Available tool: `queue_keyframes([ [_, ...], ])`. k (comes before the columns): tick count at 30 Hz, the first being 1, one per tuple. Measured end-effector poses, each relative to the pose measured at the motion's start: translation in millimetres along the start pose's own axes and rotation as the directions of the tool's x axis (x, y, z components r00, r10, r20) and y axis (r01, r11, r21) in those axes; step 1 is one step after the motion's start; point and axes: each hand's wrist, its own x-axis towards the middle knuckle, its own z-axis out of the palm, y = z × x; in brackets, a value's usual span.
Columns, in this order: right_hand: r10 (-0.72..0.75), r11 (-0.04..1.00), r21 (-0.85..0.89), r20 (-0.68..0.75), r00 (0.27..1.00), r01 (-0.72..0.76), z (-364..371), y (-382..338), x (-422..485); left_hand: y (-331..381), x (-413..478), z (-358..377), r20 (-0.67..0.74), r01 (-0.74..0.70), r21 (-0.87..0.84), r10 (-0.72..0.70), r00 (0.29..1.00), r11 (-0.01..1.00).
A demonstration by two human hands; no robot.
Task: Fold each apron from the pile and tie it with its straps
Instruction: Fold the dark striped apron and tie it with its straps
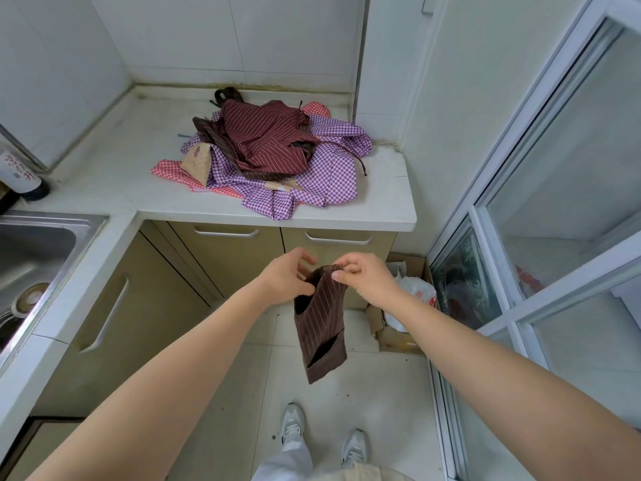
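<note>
The right hand pinches the top edge of the folded brown apron, the left hand grips it just beside, the cloth hangs below both, and the pile lies well beyond on the counter.

One head-worn wide view faces forward and down, seemingly near the counter.

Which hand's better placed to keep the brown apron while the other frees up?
Likely right: the right hand pinches the brown striped apron at its top edge, so it hangs from there; the left hand only grips one side.
</note>
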Motion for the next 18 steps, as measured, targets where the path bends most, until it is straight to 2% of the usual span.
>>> queue_keyframes([
  [2, -0.005, 1.000, -0.019, -0.090, 0.996, 0.004, -3.1, 1.5, 2.5, -5.1, 0.3, -3.7, 0.029, 0.100, 0.134, -0.104, 0.994, 0.986],
  [4, -0.029, 0.998, -0.061, -0.124, 0.992, 0.021, -6.3, 1.9, 3.2, -9.9, -1.0, -6.4, -0.039, 0.153, 0.113, -0.149, 0.988, 0.982],
  [5, -0.044, 0.995, -0.096, -0.130, 0.991, 0.032, -7.5, 2.6, 4.0, -10.6, -2.0, -7.1, -0.085, 0.137, 0.043, -0.133, 0.987, 0.990],
  [7, -0.060, 0.990, -0.135, -0.127, 0.990, 0.042, -9.2, 5.0, 6.4, -9.9, -2.9, -7.3, -0.162, 0.032, -0.131, -0.053, 0.985, 0.991],
  [8, -0.055, 0.992, -0.121, -0.113, 0.992, 0.041, -10.0, 4.5, 7.3, -6.9, -3.8, -7.5, -0.190, -0.035, -0.151, 0.006, 0.982, 0.988],
  [10, -0.054, 0.996, -0.074, -0.070, 0.996, 0.048, -10.9, 0.8, 8.7, -0.9, -3.4, -5.9, -0.210, -0.129, 0.000, 0.126, 0.970, 0.992],
  [13, -0.099, 0.995, -0.027, -0.049, 0.994, 0.097, -11.7, -7.2, 10.4, 10.2, 1.4, 1.1, -0.196, -0.142, 0.299, 0.206, 0.959, 0.944],
  [16, -0.133, 0.989, 0.062, -0.056, 0.989, 0.137, -17.5, -16.5, 10.2, 22.5, 3.0, 0.3, -0.241, -0.251, 0.308, 0.330, 0.913, 0.918],
  [18, -0.097, 0.987, 0.132, 0.007, 0.995, 0.096, -22.4, -16.8, 10.1, 25.6, 2.5, -4.7, -0.255, -0.332, 0.318, 0.418, 0.872, 0.888],
])
